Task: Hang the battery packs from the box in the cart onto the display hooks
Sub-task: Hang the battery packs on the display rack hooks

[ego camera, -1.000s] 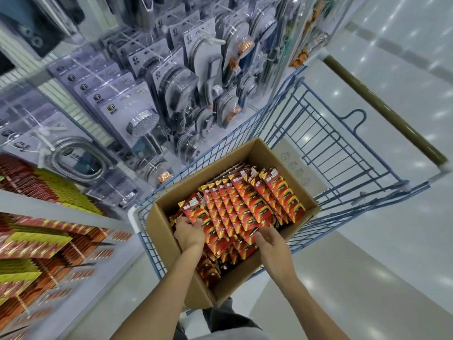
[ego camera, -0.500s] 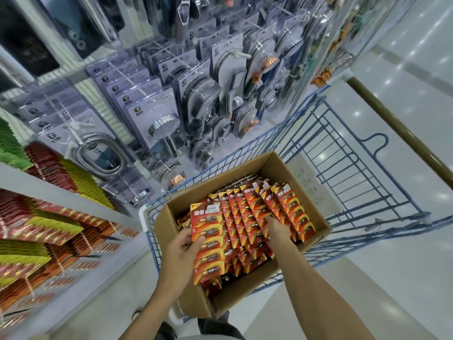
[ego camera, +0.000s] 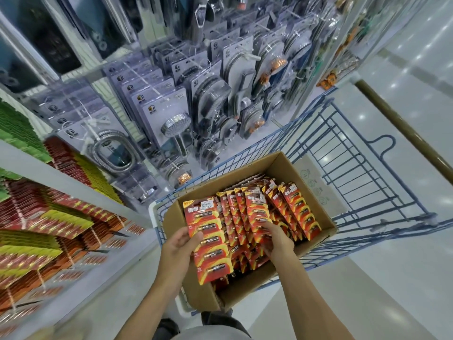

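Hands work at 6 o'clock, closest to the camera. Left hand pinches a lifted strip of battery packs by its long edge, thumb on the printed face; this holds the strip flat and clear of the box, header end toward 12 o'clock, probably ready for hanging. Right hand, at 5 o'clock, curls its fingers round a second strip that is partly raised from the rows, apparently to add it to the load. Both strips are glossy red-orange card carrying clear blisters over slim cylindrical cells. Remaining stock stands on edge in overlapping rows inside the box, plain brown corrugated cardboard, seated in the near end of the blue wire cart. Display hooks at 9 o'clock carry dense red and yellow packs, blurred. Shower heads in clear packaging hang at 12 o'clock.
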